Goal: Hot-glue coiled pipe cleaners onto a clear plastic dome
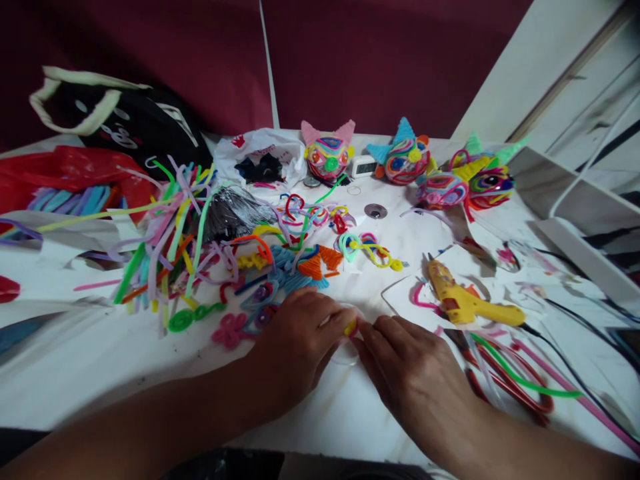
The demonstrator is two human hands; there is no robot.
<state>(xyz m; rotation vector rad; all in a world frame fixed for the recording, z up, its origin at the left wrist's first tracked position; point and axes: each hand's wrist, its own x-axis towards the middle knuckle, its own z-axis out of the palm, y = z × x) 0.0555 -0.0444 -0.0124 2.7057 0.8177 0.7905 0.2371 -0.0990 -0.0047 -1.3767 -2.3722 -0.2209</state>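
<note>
My left hand and my right hand meet at the table's front middle, fingertips pinched together on a small yellow and pink piece. A clear round plastic shape lies under and between them. Just beyond my left hand lie shaped pipe-cleaner parts: a pink flower, blue loops and an orange fan. A yellow glue gun rests on a white sheet to the right of my right hand.
A heap of loose coloured pipe cleaners covers the left. Three pipe-cleaner masks stand at the back. A black bag, a red plastic bag, long red and green pieces lie around.
</note>
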